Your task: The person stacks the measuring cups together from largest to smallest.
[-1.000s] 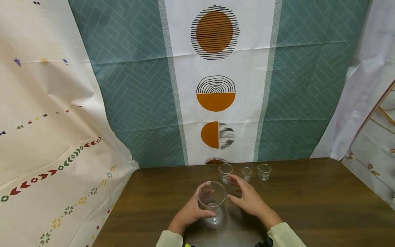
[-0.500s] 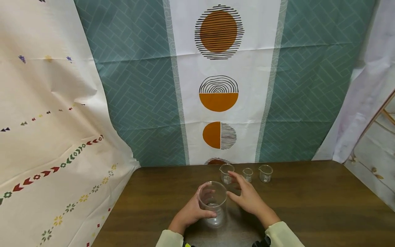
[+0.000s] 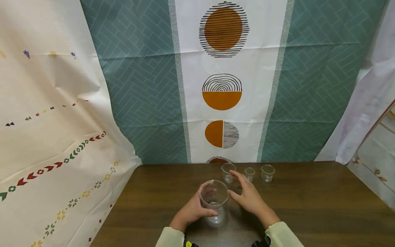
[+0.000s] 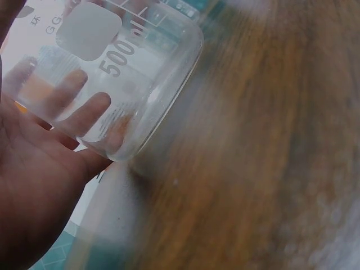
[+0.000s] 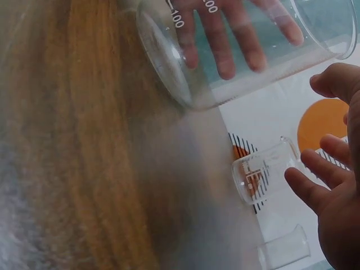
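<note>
A large clear glass beaker (image 3: 217,219) is in front of me on the table, its open mouth facing up toward the head camera. My left hand (image 3: 193,208) grips it from the left side, the thumb across the near side and the fingers round the far side. Printed "500 ml" marks the glass beaker (image 4: 129,73) in the left wrist view. To its right, my right hand (image 3: 251,199) is held with fingers spread and loosely bent, holding nothing. Its thumb is close to the rim; whether it touches, I cannot tell.
Three small glass beakers stand in a row at the table's back: a left one (image 3: 227,175) partly behind my right fingers, a smallest middle one (image 3: 249,174), and a right one (image 3: 267,174). The brown wooden table (image 3: 148,209) ends at a patterned curtain (image 3: 145,103).
The view has shifted slightly, so the backdrop and small beakers sit a little further right. Both hands and the large beaker keep nearly the same pose.
</note>
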Tool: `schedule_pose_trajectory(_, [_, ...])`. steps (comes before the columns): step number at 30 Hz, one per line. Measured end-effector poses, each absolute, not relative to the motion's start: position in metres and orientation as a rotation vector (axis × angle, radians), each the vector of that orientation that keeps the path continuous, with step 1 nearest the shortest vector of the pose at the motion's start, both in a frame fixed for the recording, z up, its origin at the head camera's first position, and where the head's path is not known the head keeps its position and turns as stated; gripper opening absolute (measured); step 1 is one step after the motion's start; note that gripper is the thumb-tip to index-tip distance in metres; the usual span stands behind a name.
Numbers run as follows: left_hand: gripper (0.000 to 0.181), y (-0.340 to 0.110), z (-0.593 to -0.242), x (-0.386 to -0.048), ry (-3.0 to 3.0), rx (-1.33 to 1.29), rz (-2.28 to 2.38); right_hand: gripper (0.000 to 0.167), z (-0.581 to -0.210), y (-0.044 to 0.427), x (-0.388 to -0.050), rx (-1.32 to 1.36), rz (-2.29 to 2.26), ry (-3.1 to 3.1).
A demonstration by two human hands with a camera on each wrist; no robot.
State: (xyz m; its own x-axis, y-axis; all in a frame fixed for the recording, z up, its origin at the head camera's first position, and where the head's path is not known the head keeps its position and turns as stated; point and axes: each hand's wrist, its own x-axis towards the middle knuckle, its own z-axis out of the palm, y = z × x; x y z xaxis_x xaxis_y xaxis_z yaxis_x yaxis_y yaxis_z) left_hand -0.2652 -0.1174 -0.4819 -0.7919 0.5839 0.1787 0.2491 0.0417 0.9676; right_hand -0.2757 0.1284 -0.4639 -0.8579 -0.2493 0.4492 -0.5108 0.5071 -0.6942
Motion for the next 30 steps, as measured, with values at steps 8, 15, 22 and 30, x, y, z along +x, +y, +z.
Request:
schedule_pose_trajectory(8, [0.097, -0.117, -0.478, -0.268, 2.066, 0.853, 1.818, 0.073, -0.465, 0.131, -0.279, 0.632, 1.285, -2.465])
schedule_pose_trajectory(15, [0.100, -0.117, -0.483, -0.266, 2.042, 0.829, 1.823, 0.073, -0.465, 0.133, -0.278, 0.604, 1.293, -2.504])
schedule_pose_trajectory(22, [0.097, -0.117, -0.485, -0.267, 2.048, 0.829, 1.827, 0.072, -0.462, 0.133, -0.281, 0.608, 1.278, -2.495])
schedule_pose_trajectory(30, [0.096, -0.116, -0.489, -0.268, 2.083, 0.863, 1.822, 0.073, -0.463, 0.134, -0.283, 0.598, 1.276, -2.498])
